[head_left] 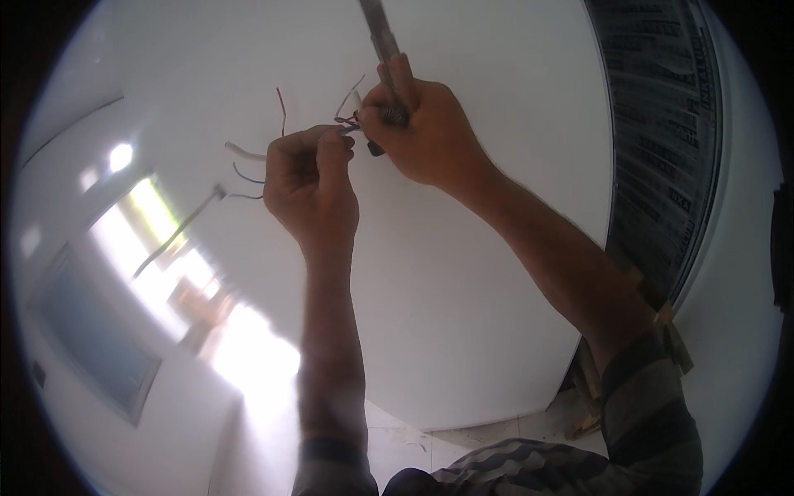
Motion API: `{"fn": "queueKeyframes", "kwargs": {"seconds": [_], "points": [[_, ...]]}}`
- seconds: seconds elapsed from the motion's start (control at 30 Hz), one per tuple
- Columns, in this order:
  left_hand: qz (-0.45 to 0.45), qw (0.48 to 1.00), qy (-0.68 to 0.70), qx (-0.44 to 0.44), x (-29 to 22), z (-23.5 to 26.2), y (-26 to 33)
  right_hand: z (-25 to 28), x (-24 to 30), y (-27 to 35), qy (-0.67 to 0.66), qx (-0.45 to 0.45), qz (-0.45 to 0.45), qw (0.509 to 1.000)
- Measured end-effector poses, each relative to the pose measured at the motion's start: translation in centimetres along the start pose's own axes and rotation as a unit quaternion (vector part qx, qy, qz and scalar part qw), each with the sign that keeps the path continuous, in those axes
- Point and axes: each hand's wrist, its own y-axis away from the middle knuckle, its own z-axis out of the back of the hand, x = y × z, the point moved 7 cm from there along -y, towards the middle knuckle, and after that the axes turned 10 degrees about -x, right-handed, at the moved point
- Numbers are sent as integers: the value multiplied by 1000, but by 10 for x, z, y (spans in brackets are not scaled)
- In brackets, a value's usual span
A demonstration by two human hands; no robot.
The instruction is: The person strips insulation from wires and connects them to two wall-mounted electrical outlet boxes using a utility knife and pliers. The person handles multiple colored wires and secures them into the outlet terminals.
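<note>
My left hand (pixel 313 178) is closed, with thumb and index finger pinching thin dark and bluish wires (pixel 349 128). Close by on the right, my right hand (pixel 438 136) is closed around the same small bundle at its fingertips. A long grey bar with an orange-brown part (pixel 397 78) runs up from the right hand; its exact kind is unclear. Thin pale wire ends (pixel 347 93) stick up between the hands. Around the left hand stand a red wire (pixel 282 112), a white cable end (pixel 246 153) and a blue wire (pixel 246 175).
A smooth white surface (pixel 480 298) spreads behind both hands. Left of them, a grey cable (pixel 178 233) slants across bright window light. A dark panel with printed film (pixel 653 124) curves along the right. Wooden pieces (pixel 587 397) lie low at the right, near pale floor tiles (pixel 480 431).
</note>
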Motion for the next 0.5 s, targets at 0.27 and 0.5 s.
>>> {"fn": "queueKeyframes", "kwargs": {"seconds": [0.27,0.5], "points": [[90,990,31,-104,38,17,-7,46,-6,-32,151,-247,173,941],[89,991,76,-67,32,19,-5,66,8,-13,248,149,-132,948]]}}
